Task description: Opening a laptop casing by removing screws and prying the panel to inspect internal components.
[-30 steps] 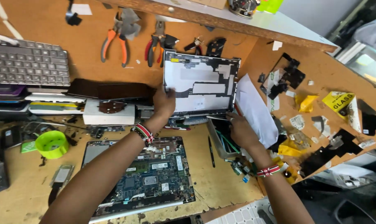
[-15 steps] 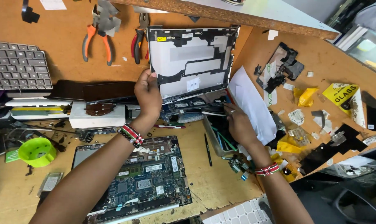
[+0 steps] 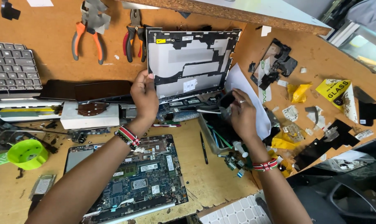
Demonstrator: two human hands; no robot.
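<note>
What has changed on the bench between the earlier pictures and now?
The left hand keeps its grip on the lid panel, now stood more upright against the wall. The right hand has left the panel's corner and now touches the dark parts below it. The open laptop and pliers stayed put.

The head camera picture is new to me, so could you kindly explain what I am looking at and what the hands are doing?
The picture comes from a camera worn on a person's head, looking down at a cluttered wooden workbench. The left hand grips the left edge of a laptop lid panel, which stands upright with its grey inner side facing the camera. The right hand is at the panel's lower right corner, touching dark parts there; what it holds is unclear. In front lies an opened laptop base with its circuit board exposed. Pliers hang on the back wall, a keyboard leans at left, and a green tape roll sits nearby.
</note>
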